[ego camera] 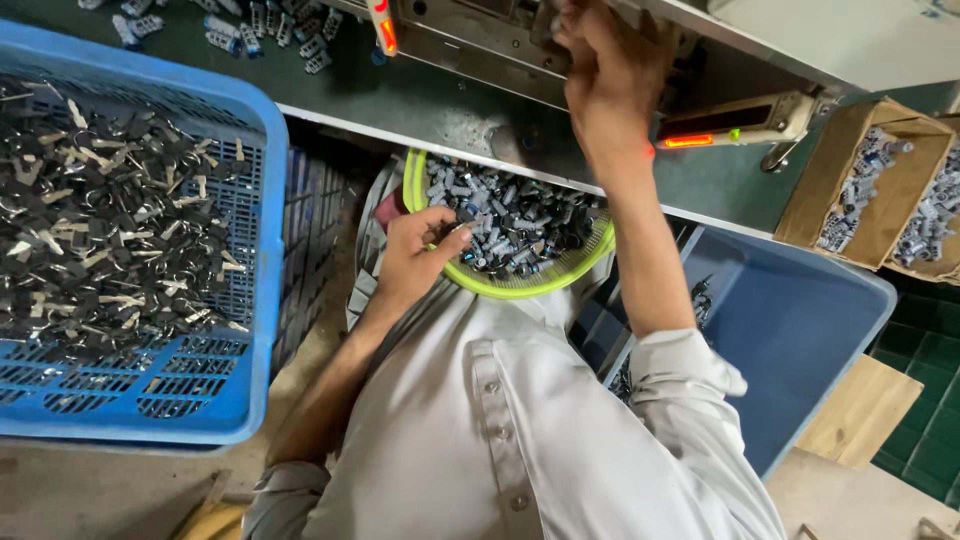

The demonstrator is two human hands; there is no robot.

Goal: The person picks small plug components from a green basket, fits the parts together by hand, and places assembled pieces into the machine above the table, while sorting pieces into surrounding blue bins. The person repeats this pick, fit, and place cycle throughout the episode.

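Observation:
A lime-green round basket (417, 190) full of small grey and black metal parts (520, 225) rests on my lap under the bench edge. My left hand (420, 250) reaches into its left side, fingers curled on a few of those parts. My right hand (605, 75) is raised to the metal machine (480, 35) on the green bench, fingers bent against its front; whether it holds a part is hidden.
A blue plastic crate (265, 250) of black and silver key-like pieces stands on the left. A blue bin (800, 330) sits at the right, with a cardboard box (840, 160) of grey parts beyond it. Loose parts (270, 25) lie on the bench top left.

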